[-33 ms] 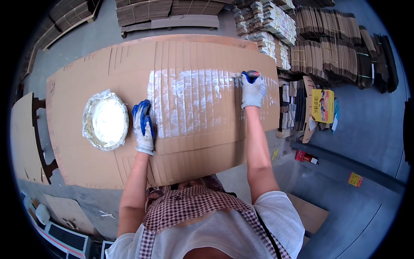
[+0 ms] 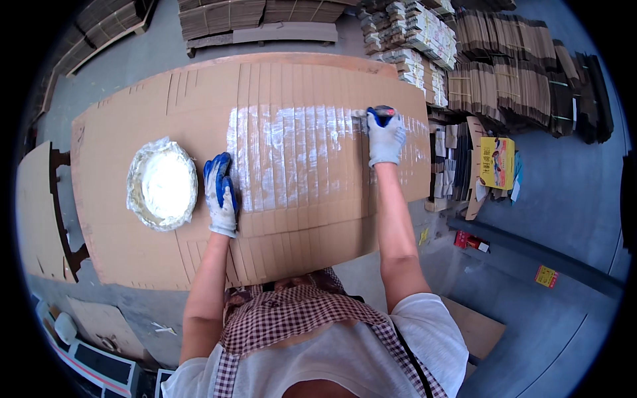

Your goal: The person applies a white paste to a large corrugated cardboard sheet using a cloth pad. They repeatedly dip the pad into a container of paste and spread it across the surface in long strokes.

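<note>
My left hand [image 2: 221,192], in a white glove with blue coated fingers, lies on the big brown cardboard sheet [image 2: 298,239] with its fingers stretched out. Just left of it is a round basin [image 2: 164,186] lined with crinkled clear film and holding white paste. Wet, shiny white paste [image 2: 285,152] streaks the ridged middle of the sheet. At the far right of these streaks my right hand [image 2: 385,136], gloved alike, is closed round a brush [image 2: 385,111] with a dark handle and a red spot. The brush's working end is mostly hidden.
Bundled flat cardboard [image 2: 501,86] is stacked at the far right, beside tied white bundles [image 2: 428,33]. A yellow printed box [image 2: 497,163] stands right of the table. More cardboard stacks [image 2: 292,12] lie on pallets at the back. A board [image 2: 43,212] is at the left.
My right hand has shifted slightly left and a little away from me with the brush. My left hand and the basin stay where they were.
</note>
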The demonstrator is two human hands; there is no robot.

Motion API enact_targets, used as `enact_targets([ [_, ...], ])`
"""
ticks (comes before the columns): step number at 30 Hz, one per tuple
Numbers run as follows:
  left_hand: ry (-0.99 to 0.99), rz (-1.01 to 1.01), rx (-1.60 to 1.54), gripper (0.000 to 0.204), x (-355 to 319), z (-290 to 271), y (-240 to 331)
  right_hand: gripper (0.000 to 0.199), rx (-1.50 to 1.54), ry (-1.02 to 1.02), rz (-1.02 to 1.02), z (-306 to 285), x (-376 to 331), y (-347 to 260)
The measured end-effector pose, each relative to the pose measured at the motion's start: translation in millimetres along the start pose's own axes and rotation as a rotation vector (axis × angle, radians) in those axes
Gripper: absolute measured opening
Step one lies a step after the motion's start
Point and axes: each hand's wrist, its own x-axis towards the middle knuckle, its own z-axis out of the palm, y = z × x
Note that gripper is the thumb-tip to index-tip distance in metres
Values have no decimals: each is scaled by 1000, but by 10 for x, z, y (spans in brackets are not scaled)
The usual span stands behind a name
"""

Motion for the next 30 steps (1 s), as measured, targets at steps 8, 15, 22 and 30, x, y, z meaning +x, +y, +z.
enact_targets([
  [8,13,-19,-44,46,5,1,38,52,-33,-159,23,-69,141,63],
  [15,12,-18,-46,45,10,3,50,50,1,-286,-81,-132,-199,-112],
  [22,18,-28,-35,45,-6,4,31,48,62,-236,-92,-342,-318,-472],
  [30,15,-4,-32,46,1,-26,45,49,-134,-388,-27,-258,-257,-352],
])
